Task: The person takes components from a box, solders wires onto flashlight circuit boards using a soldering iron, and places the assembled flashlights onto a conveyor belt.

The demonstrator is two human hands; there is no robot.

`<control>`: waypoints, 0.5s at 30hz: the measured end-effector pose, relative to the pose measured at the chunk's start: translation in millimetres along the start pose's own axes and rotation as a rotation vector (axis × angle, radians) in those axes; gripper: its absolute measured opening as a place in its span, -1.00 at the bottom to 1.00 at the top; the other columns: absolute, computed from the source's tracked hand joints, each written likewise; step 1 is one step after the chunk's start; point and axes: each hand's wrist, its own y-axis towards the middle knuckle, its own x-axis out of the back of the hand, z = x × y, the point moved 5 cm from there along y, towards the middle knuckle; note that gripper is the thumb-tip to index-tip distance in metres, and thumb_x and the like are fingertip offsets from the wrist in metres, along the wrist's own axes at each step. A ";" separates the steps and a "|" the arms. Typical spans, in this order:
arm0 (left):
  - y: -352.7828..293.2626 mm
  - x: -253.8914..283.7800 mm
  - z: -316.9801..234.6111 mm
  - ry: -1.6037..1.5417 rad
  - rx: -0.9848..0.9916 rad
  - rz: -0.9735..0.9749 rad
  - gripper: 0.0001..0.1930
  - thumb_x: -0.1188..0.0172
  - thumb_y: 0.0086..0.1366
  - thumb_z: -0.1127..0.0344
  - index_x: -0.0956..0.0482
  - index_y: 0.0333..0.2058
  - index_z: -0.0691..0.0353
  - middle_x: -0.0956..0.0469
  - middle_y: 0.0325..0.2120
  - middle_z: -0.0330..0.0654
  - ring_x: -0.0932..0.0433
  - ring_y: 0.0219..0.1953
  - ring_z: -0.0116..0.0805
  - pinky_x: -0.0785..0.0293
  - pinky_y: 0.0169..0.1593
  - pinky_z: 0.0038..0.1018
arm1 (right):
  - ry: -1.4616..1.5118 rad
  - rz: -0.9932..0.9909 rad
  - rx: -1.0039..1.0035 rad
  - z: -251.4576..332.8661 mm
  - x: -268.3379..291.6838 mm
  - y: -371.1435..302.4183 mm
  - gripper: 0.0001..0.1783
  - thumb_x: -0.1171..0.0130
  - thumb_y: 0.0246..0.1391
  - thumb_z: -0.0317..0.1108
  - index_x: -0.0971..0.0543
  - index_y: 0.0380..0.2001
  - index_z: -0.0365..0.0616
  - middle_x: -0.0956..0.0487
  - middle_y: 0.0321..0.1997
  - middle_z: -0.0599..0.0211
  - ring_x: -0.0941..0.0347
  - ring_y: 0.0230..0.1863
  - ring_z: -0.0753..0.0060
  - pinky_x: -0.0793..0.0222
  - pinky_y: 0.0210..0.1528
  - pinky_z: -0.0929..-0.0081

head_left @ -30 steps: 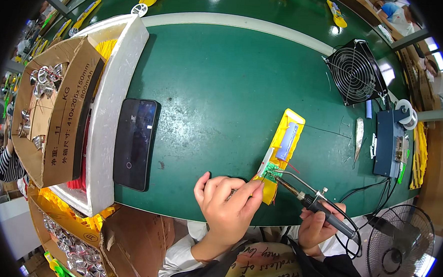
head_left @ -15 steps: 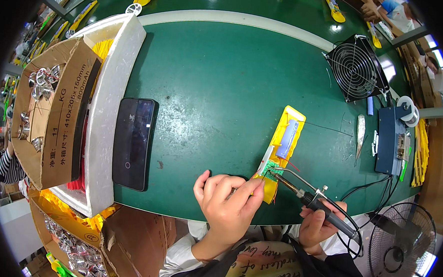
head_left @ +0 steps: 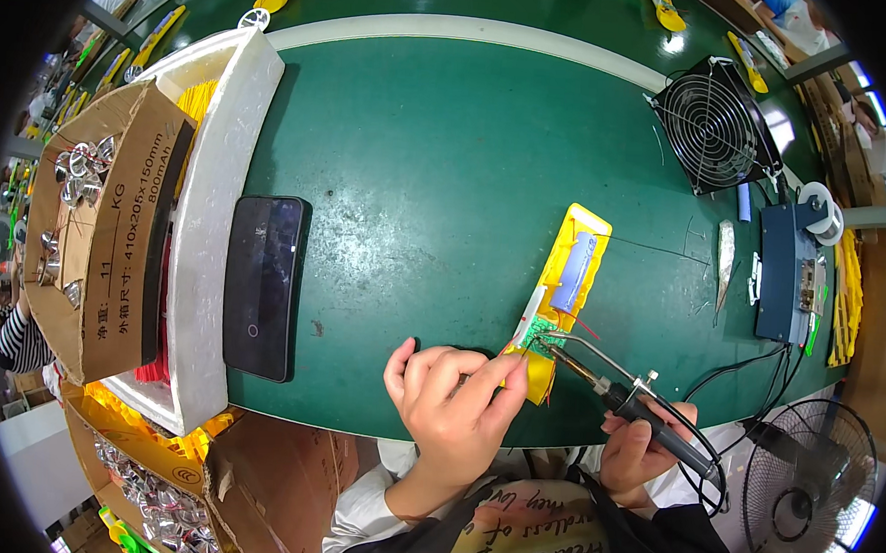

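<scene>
A yellow plastic housing lies tilted on the green bench, with a blue-purple cylindrical battery in its upper part and a small green circuit board lower down. Red and black wires show around the board. My right hand grips a soldering iron by its dark handle; its tip, beside a thin curved metal tube, meets the board. My left hand is closed in a pinch at the board's left edge; whatever lies between thumb and forefinger is too small to make out.
On the left stand a black phone, a white foam box and cartons of silvery cups. At right are a black square fan, a blue soldering station, a solder spool and a round fan.
The whole view has shifted slightly. Both hands keep their places at the housing, and the iron's tip stays on the board.
</scene>
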 end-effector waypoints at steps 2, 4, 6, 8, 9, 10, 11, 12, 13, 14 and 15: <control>-0.3 0.0 0.1 0.000 0.002 0.000 -0.84 -0.30 -0.24 0.36 -0.55 -0.58 -0.01 -0.33 -0.63 -0.48 -0.35 -0.47 -0.48 -0.14 -0.07 -0.27 | 0.011 0.003 -0.014 -1.3 0.0 -0.5 -0.61 -0.11 -0.08 -0.27 -0.20 -0.33 -0.28 -0.39 -0.53 0.07 -0.35 -0.67 0.46 -0.33 -0.64 0.62; -0.5 -0.3 0.4 -0.001 0.005 0.001 -0.84 -0.30 -0.25 0.36 -0.55 -0.59 -0.01 -0.33 -0.63 -0.48 -0.35 -0.47 -0.48 -0.14 -0.07 -0.26 | 0.007 0.012 -0.013 -2.2 0.1 -0.6 -0.61 -0.11 -0.08 -0.27 -0.19 -0.33 -0.28 -0.39 -0.54 0.07 -0.35 -0.67 0.46 -0.33 -0.64 0.62; 0.1 -0.2 0.5 -0.005 0.011 0.007 -0.84 -0.30 -0.25 0.36 -0.55 -0.59 -0.01 -0.33 -0.63 -0.48 -0.35 -0.47 -0.48 -0.14 -0.07 -0.26 | 0.003 0.021 -0.011 -2.8 0.9 -0.7 -0.61 -0.11 -0.07 -0.27 -0.19 -0.32 -0.28 -0.39 -0.54 0.07 -0.35 -0.68 0.46 -0.34 -0.64 0.62; 0.1 0.0 -0.2 -0.006 0.010 0.008 -0.84 -0.30 -0.25 0.36 -0.55 -0.59 -0.01 -0.33 -0.63 -0.48 -0.35 -0.47 -0.48 -0.14 -0.07 -0.26 | 0.011 0.035 0.008 -1.8 2.0 -1.1 -0.61 -0.10 -0.07 -0.28 -0.18 -0.32 -0.27 -0.39 -0.54 0.07 -0.35 -0.67 0.47 -0.34 -0.64 0.62; 0.0 0.1 -0.1 -0.004 0.011 0.006 -0.85 -0.30 -0.25 0.36 -0.55 -0.59 -0.01 -0.33 -0.63 -0.47 -0.35 -0.47 -0.48 -0.14 -0.07 -0.26 | 0.012 0.034 0.006 -2.1 2.1 -1.5 -0.61 -0.10 -0.07 -0.28 -0.18 -0.32 -0.27 -0.39 -0.54 0.07 -0.35 -0.67 0.47 -0.34 -0.64 0.62; 0.4 -0.1 -0.4 -0.002 0.010 0.007 -0.85 -0.30 -0.25 0.36 -0.55 -0.59 -0.01 -0.33 -0.63 -0.47 -0.35 -0.47 -0.48 -0.14 -0.07 -0.26 | 0.015 0.026 0.009 -1.7 2.6 -1.7 -0.61 -0.10 -0.07 -0.29 -0.18 -0.32 -0.27 -0.39 -0.54 0.07 -0.36 -0.67 0.47 -0.34 -0.63 0.63; 1.0 0.3 -1.1 0.001 0.004 -0.002 -0.86 -0.29 -0.25 0.39 -0.55 -0.61 0.02 -0.31 -0.65 -0.45 -0.33 -0.50 -0.47 -0.16 -0.07 -0.25 | 0.017 0.018 0.013 -1.3 3.0 -1.9 -0.62 -0.10 -0.07 -0.29 -0.18 -0.32 -0.27 -0.39 -0.54 0.07 -0.36 -0.67 0.47 -0.34 -0.63 0.63; 1.4 0.5 -1.5 0.003 -0.004 -0.010 -0.87 -0.28 -0.25 0.42 -0.54 -0.63 0.05 -0.28 -0.66 -0.42 -0.32 -0.53 -0.46 -0.18 -0.07 -0.24 | 0.017 0.016 0.012 -1.0 3.2 -1.6 -0.62 -0.10 -0.07 -0.29 -0.18 -0.32 -0.27 -0.39 -0.54 0.07 -0.36 -0.67 0.47 -0.34 -0.63 0.63; 1.3 0.2 -1.3 0.003 -0.005 -0.009 -0.87 -0.28 -0.25 0.42 -0.54 -0.63 0.05 -0.28 -0.66 -0.42 -0.32 -0.53 -0.46 -0.18 -0.07 -0.24 | 0.020 0.025 0.005 -1.1 2.6 -0.8 -0.62 -0.10 -0.07 -0.29 -0.18 -0.32 -0.27 -0.40 -0.54 0.07 -0.37 -0.66 0.47 -0.34 -0.63 0.63; 1.1 0.0 -0.9 0.002 -0.006 -0.009 -0.87 -0.28 -0.25 0.42 -0.54 -0.62 0.05 -0.28 -0.66 -0.42 -0.32 -0.52 -0.45 -0.19 -0.07 -0.24 | 0.023 0.035 -0.002 -1.5 2.1 -0.4 -0.62 -0.10 -0.07 -0.29 -0.18 -0.32 -0.26 -0.40 -0.54 0.08 -0.37 -0.66 0.48 -0.34 -0.62 0.64; 1.1 0.2 -1.1 0.001 -0.008 -0.010 -0.87 -0.28 -0.25 0.42 -0.54 -0.62 0.05 -0.28 -0.66 -0.42 -0.32 -0.52 -0.45 -0.19 -0.08 -0.24 | 0.023 0.033 -0.002 -1.7 2.5 -0.4 -0.62 -0.10 -0.07 -0.29 -0.18 -0.32 -0.26 -0.40 -0.54 0.08 -0.37 -0.66 0.48 -0.34 -0.62 0.64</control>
